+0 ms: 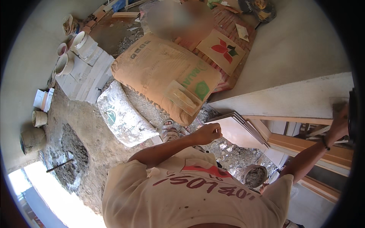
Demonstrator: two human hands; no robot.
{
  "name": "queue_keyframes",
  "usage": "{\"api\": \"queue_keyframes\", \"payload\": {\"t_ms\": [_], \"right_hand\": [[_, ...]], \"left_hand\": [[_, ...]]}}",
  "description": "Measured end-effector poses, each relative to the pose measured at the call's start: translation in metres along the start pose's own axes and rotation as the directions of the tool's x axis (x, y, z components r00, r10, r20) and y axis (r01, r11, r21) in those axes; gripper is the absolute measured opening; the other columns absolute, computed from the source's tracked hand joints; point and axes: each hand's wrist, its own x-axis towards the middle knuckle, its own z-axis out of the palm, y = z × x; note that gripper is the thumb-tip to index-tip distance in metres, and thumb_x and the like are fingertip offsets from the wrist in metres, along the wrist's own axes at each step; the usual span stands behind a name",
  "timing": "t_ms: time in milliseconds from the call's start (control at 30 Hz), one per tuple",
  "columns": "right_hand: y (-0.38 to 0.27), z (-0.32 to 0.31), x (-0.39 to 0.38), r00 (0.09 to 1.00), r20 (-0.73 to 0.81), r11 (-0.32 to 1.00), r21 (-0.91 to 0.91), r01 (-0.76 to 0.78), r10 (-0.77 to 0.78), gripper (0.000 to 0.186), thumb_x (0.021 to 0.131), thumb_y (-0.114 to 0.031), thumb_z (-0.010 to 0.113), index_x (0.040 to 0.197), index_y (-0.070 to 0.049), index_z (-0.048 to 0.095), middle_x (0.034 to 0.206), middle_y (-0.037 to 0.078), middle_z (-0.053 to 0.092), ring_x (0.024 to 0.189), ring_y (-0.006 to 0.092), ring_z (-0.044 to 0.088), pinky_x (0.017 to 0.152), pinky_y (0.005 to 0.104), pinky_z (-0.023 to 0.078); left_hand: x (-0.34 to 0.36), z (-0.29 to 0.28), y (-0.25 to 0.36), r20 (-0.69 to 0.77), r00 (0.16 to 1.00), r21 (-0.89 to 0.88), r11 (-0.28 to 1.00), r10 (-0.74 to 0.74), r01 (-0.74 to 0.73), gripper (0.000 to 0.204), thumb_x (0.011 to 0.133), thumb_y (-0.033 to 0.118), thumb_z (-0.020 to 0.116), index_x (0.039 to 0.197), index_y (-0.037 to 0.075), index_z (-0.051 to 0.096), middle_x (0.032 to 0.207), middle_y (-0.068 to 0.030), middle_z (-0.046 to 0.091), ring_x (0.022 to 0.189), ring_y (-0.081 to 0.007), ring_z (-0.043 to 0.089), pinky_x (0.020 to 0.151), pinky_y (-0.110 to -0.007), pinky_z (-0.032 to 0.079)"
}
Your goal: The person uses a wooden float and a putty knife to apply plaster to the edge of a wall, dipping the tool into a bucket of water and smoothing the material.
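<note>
My left hand [208,133] hangs in front of my shirt, fingers curled in, with nothing visible in them. Just right of it, a stack of tiles [239,131] leans at the wall's corner. My right arm stretches out to the right; the right hand [341,118] is up against the wall near the picture's rim, its fingers mostly hidden, beside a dark object I cannot make out. Below the tiles stands a bucket [254,176] of grey mortar. Ahead lies a large brown paper sack [159,68] with a flat wooden board [181,97] on it.
A dusty white sack [123,116] lies left of my feet. Farther left are stacked pale boxes [85,76], several buckets [64,64] and a wet mortar heap [72,159] with a stick in it. Wooden frames [304,148] stand at the right. Rubble covers the ground.
</note>
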Motion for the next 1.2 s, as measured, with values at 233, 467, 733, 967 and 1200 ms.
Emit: {"api": "queue_keyframes", "payload": {"t_ms": [233,467,733,967,1200], "right_hand": [[-0.071,0.009,-0.22,0.878,0.479,0.916,0.354,-0.188,-0.005,0.043,0.092,-0.026,0.058,0.128,-0.003,0.054,0.115,0.02,0.062,0.093,0.029,0.062,0.077,0.0364,0.048],[-0.103,-0.061,-0.314,0.495,0.869,0.317,0.464,-0.827,0.019,0.051,0.091,-0.024,0.058,0.133,0.004,0.045,0.123,0.015,0.055,0.107,0.0175,0.051,0.093,0.0295,0.04],[-0.125,-0.068,-0.323,0.328,0.941,-0.051,0.325,-0.944,-0.084,0.054,0.089,-0.021,0.06,0.134,0.004,0.043,0.121,0.011,0.056,0.11,0.0161,0.051,0.096,0.0297,0.038],[-0.151,-0.062,-0.314,0.305,0.927,-0.105,0.288,-0.952,-0.22,0.054,0.087,-0.021,0.061,0.133,0.003,0.045,0.12,0.01,0.056,0.108,0.0156,0.051,0.096,0.0293,0.039],[-0.17,-0.062,-0.292,0.315,0.896,0.004,0.333,-0.943,-0.314,0.059,0.086,-0.028,0.065,0.132,0.004,0.046,0.116,0.008,0.057,0.103,0.0134,0.052,0.093,0.028,0.039]], "left_hand": [[-0.022,-0.041,-0.003,-0.446,0.881,0.46,0.885,0.158,0.074,0.019,0.082,0.014,0.062,0.097,0.003,0.056,0.1,-0.0127,0.058,0.098,-0.0273,0.054,0.084,-0.041,0.043],[-0.01,-0.111,-0.034,-0.328,0.855,0.944,0.116,0.403,0.308,0.044,0.073,0.013,0.067,0.116,0.009,0.056,0.125,-0.017,0.046,0.127,-0.0441,0.031,0.108,-0.062,0.015],[-0.021,-0.134,0.019,-0.418,0.907,-0.24,0.957,0.048,-0.161,0.042,0.088,0.017,0.056,0.128,0.006,0.048,0.125,-0.0126,0.055,0.114,-0.0299,0.054,0.104,-0.047,0.039],[-0.029,-0.123,0.018,-0.349,0.919,-0.903,0.195,0.185,-0.382,0.048,0.093,0.03,0.048,0.132,0.003,0.043,0.126,-0.0102,0.056,0.111,-0.0268,0.058,0.092,-0.045,0.05],[-0.027,-0.111,0.041,-0.255,0.924,-0.955,0.075,0.283,-0.287,0.053,0.094,0.039,0.041,0.134,0.004,0.041,0.125,-0.0204,0.054,0.11,-0.0376,0.056,0.093,-0.05,0.049]]}}
